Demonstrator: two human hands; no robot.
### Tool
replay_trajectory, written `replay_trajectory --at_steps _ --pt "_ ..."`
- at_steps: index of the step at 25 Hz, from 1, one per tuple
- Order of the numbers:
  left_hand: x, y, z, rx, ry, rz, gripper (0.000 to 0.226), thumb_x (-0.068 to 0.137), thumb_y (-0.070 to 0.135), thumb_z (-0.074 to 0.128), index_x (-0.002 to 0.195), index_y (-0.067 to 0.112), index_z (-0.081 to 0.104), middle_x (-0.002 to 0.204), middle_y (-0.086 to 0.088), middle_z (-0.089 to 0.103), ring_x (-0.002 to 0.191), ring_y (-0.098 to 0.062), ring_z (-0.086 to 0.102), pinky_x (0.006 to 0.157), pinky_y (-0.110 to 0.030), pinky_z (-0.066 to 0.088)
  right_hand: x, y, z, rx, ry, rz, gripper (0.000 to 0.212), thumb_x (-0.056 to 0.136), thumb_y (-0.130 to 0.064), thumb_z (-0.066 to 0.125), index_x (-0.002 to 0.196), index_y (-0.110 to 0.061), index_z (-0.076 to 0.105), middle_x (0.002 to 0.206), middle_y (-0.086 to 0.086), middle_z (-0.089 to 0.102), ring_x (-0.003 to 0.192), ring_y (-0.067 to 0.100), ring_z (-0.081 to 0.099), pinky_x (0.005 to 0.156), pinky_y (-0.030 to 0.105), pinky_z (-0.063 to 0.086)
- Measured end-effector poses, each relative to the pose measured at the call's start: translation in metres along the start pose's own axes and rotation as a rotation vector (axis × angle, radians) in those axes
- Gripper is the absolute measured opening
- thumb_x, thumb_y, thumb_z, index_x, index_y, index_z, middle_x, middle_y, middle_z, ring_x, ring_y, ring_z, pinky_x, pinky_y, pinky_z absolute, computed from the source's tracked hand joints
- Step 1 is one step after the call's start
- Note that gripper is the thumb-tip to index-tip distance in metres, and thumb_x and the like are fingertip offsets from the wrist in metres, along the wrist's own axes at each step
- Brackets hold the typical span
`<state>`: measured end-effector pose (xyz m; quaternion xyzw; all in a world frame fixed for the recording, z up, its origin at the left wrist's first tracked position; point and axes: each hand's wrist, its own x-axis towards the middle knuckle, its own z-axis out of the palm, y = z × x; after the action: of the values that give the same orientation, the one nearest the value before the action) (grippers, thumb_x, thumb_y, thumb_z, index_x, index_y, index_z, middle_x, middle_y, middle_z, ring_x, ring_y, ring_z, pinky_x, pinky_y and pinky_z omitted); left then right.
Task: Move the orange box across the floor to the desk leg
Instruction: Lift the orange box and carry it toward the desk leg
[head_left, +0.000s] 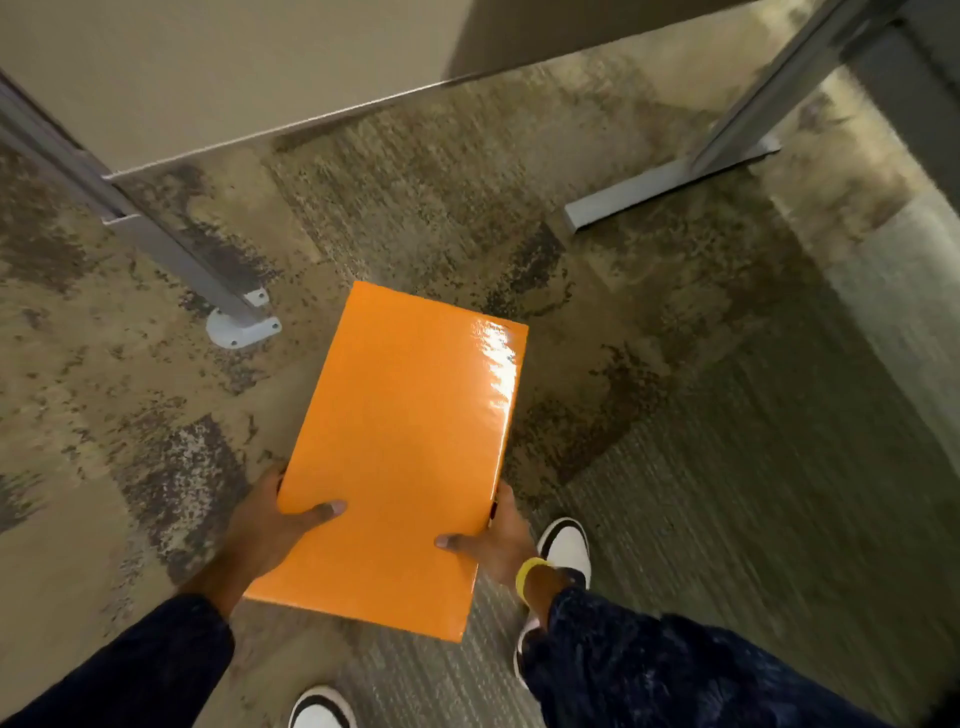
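A glossy orange box (405, 447) is held above the carpet in the middle of the view, long side pointing away from me. My left hand (265, 525) grips its near left edge, thumb on the lid. My right hand (498, 545), with a yellow wristband, grips the near right edge, thumb on top. A grey desk leg (748, 114) with a flat foot bar (660, 189) stands at the upper right, well beyond the box.
A grey partition post (171, 254) with a white floor bracket (241, 330) stands left of the box. The pale desk top (234, 78) spans the upper view. Mottled carpet (701, 364) covers the floor. My white shoes (566, 545) are below the box.
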<state>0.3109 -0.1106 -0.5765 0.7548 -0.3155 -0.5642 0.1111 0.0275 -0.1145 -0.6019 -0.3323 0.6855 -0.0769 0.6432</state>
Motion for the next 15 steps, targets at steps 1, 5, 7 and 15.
replay_trajectory --at_steps 1,5,7,15 --pt "0.001 0.019 0.007 0.01 -0.002 0.018 0.098 0.066 0.05 0.086 0.147 0.022 0.041 0.136 -0.004 0.06 0.116 -0.035 0.061 0.096 -0.053 0.051 0.001 -0.006 -0.014 -0.002 0.014 -0.001 0.113 0.054 -0.032 0.095 0.143 -0.028 0.026 0.13 -0.001 0.056 0.12 0.026 0.056 0.098 0.049 0.051" --pt "0.025 0.08 0.041 -0.02 -0.039 0.105 0.086 0.077 0.035 0.082 0.15 0.021 0.038 0.143 -0.007 0.056 0.103 -0.027 0.059 0.093 -0.045 0.05 0.017 -0.022 -0.075 0.036 0.08 -0.041 0.115 0.036 -0.053 0.097 0.131 -0.036 0.034 0.125 -0.003 0.061 0.116 0.027 0.06 0.095 0.051 0.052" --pt "0.04 0.109 0.059 -0.004 -0.097 0.139 0.084 0.08 0.034 0.08 0.151 0.022 0.036 0.144 -0.006 0.055 0.106 -0.028 0.06 0.095 -0.044 0.05 0.022 -0.03 -0.109 0.091 0.089 -0.024 0.092 0.053 -0.035 0.097 0.122 -0.033 0.035 0.123 -0.004 0.057 0.11 0.023 0.058 0.092 0.044 0.051" --pt "0.118 0.2 0.158 0.02 -0.182 0.235 0.103 0.063 0.058 0.086 0.147 0.017 0.042 0.143 -0.002 0.057 0.125 -0.028 0.058 0.095 -0.039 0.053 0.076 -0.031 -0.241 0.137 0.133 -0.018 0.069 0.074 -0.005 0.083 0.126 -0.028 0.044 0.121 0.006 0.064 0.099 0.024 0.064 0.073 0.046 0.054"
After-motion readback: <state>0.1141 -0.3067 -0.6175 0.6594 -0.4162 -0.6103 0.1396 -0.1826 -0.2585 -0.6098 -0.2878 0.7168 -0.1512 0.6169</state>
